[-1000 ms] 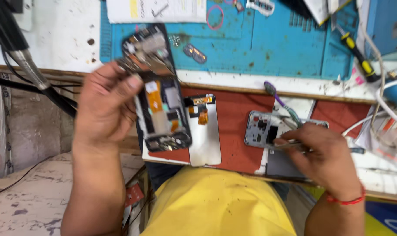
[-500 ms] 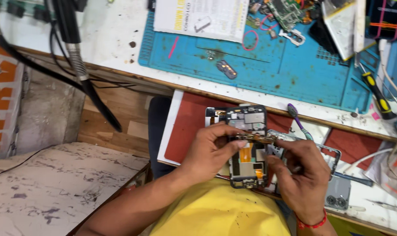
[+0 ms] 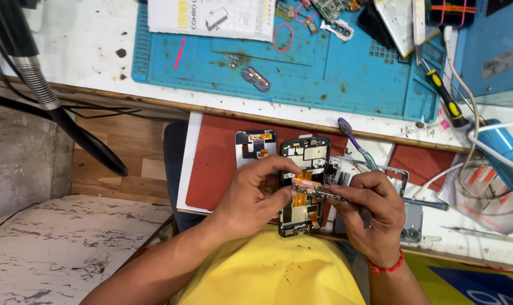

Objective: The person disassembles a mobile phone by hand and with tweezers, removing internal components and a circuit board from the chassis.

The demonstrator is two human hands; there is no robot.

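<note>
My left hand [image 3: 251, 195] comes in from seven o'clock, fingers bent, thumb and pointer pinched together. My right hand [image 3: 366, 212] comes up from five o'clock, fingers curled, tips nearly touching my left.

**Lighting and picture quality, head view**

Bright, even, diffuse light falls from above; colours are saturated. Shadows are soft and short, deepest beneath the bench edge [image 3: 155, 110] at left. The pale bench top [image 3: 70, 39] nears overexposure, with mild glare. Focus is sharp at centre on the left hand [image 3: 253, 195] and right hand [image 3: 369, 217]; straight edges bow slightly toward the corners.
</note>
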